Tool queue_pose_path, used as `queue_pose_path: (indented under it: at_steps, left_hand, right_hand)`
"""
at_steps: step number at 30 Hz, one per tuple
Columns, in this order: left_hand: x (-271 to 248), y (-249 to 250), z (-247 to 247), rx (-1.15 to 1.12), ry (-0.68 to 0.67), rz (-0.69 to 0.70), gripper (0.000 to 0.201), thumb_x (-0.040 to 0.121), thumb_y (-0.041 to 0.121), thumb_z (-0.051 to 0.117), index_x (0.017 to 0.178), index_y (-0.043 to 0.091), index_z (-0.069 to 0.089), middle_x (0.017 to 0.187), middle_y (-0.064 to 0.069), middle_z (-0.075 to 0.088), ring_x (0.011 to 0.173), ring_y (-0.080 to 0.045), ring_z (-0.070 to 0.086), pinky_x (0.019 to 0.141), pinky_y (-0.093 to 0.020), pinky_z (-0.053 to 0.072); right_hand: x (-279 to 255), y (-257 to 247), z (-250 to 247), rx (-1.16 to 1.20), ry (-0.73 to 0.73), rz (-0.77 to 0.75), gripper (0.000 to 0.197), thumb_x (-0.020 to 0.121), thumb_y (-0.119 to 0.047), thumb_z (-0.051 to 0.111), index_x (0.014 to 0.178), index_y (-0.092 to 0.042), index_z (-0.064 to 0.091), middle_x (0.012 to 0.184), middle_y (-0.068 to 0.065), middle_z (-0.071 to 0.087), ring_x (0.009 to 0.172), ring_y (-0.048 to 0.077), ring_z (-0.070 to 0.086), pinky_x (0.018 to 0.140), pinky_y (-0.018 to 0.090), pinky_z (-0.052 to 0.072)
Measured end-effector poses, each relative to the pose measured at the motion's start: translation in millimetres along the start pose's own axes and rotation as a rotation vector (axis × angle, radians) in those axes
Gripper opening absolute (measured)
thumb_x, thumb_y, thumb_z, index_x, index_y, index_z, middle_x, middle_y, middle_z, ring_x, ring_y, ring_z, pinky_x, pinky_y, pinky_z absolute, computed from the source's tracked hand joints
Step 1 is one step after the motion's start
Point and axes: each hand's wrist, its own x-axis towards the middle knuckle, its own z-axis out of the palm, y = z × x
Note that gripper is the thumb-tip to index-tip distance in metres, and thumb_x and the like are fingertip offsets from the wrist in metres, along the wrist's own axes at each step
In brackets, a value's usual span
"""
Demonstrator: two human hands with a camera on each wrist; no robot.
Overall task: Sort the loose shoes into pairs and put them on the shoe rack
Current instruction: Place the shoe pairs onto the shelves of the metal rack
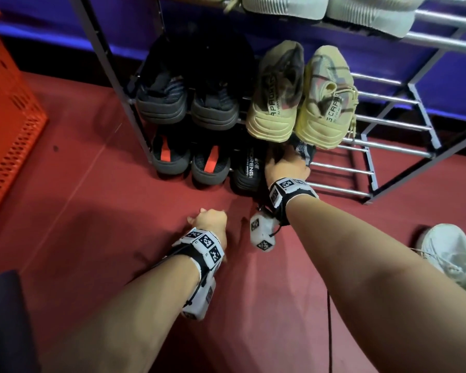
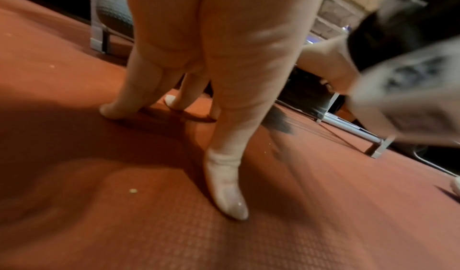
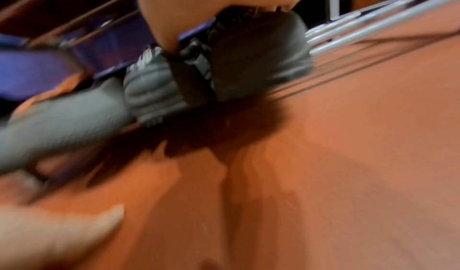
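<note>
Right hand (image 1: 287, 168) under yellow sneakers (image 1: 299, 95)

A red floor (image 1: 97, 184) fills most of the frame. A metal shoe rack (image 1: 396, 146) stands on it at upper centre and right, an orange crate (image 1: 8, 125) at the left edge, a white shoe (image 1: 452, 254) at the lower right. On the rack's lowest rails sit dark shoes (image 1: 189, 160); the middle rails hold dark and beige pairs (image 1: 299, 98).

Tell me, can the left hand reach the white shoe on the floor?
Probably not directly: the right arm lies between the left hand and the white shoe, and that hand's fingertips are propped on the floor.
</note>
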Motion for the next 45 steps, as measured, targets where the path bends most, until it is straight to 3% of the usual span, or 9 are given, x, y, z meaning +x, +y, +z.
queue_pose_path:
  at_steps: [4,7,13,19,26,28,32,37,45]
  left_hand:
    - [3,0,7,-0.02,0.07,-0.011,0.05,0.097,0.012,0.048,0.144,0.022,0.034,0.137,-0.012,0.048,0.134,-0.029,0.035,0.109,-0.05,0.03]
    - [-2,-3,10,-0.008,0.095,-0.005,0.066,0.09,0.019,0.061,0.147,0.024,0.026,0.136,-0.014,0.047,0.127,-0.031,0.045,0.105,-0.046,0.036]
    - [-9,-8,13,0.03,0.024,-0.006,0.116,0.057,0.041,0.089,0.149,0.032,0.018,0.144,-0.017,0.033,0.124,-0.036,0.05,0.099,-0.043,0.046]
    - [-8,-14,17,0.028,0.079,0.036,0.108,0.059,0.042,0.087,0.147,0.028,0.025,0.149,-0.018,0.031,0.126,-0.031,0.05,0.106,-0.042,0.04]
    - [-9,-10,22,-0.049,0.016,-0.046,0.114,0.067,0.034,0.085,0.152,0.032,0.008,0.16,-0.013,-0.004,0.144,-0.046,0.008,0.112,-0.055,0.029]
    - [-14,-4,24,-0.032,0.018,-0.062,0.106,0.072,0.029,0.082,0.151,0.028,0.012,0.159,-0.013,0.002,0.143,-0.046,0.013,0.109,-0.056,0.033]
    - [-30,22,36,0.04,0.212,0.031,0.064,0.08,0.019,0.07,0.137,0.017,0.04,0.137,-0.009,0.039,0.123,-0.032,0.048,0.096,-0.042,0.048]
    - [-53,84,23,-0.002,0.232,0.244,0.057,0.08,0.034,0.068,0.131,0.018,0.05,0.128,-0.007,0.053,0.118,-0.028,0.055,0.098,-0.036,0.047]
    - [-89,202,-17,0.008,0.242,0.504,0.042,0.083,0.032,0.068,0.121,0.018,0.06,0.121,-0.001,0.063,0.115,-0.021,0.058,0.096,-0.028,0.044]
  right_hand:
    - [-27,18,-2,-0.051,0.099,0.011,0.095,0.066,-0.073,0.062,0.136,-0.01,0.041,0.133,0.012,0.046,0.125,0.033,0.041,0.105,0.047,0.027]
    - [-47,33,-2,-0.019,0.117,0.103,0.112,0.059,-0.077,0.065,0.143,-0.012,0.031,0.139,0.013,0.038,0.128,0.033,0.038,0.105,0.047,0.03]
    - [-55,39,4,0.187,-0.04,0.208,0.084,0.078,-0.043,0.074,0.144,-0.014,0.031,0.137,0.019,0.032,0.123,0.038,0.035,0.104,0.043,0.034]
    - [-45,29,2,0.225,-0.042,0.27,0.068,0.081,-0.036,0.074,0.138,-0.018,0.041,0.14,0.015,0.034,0.125,0.035,0.034,0.102,0.041,0.035]
    - [-66,58,-13,0.171,-0.078,0.172,0.074,0.082,-0.03,0.073,0.141,-0.009,0.033,0.138,0.015,0.035,0.125,0.034,0.039,0.105,0.039,0.034]
    - [-68,69,-25,0.129,-0.105,0.162,0.066,0.084,-0.028,0.071,0.136,-0.005,0.036,0.137,0.016,0.037,0.125,0.034,0.04,0.103,0.039,0.035]
    - [-68,96,-59,0.032,-0.156,0.113,0.05,0.089,-0.025,0.064,0.13,-0.006,0.043,0.135,0.015,0.039,0.128,0.033,0.039,0.103,0.04,0.038]
    - [-76,156,-115,-0.139,-0.221,0.186,0.046,0.087,-0.022,0.062,0.128,-0.008,0.046,0.133,0.014,0.039,0.126,0.033,0.04,0.099,0.04,0.041]
    - [-100,254,-188,-0.214,-0.198,0.445,0.057,0.084,-0.02,0.06,0.137,-0.008,0.043,0.141,0.014,0.045,0.129,0.033,0.046,0.104,0.042,0.042]
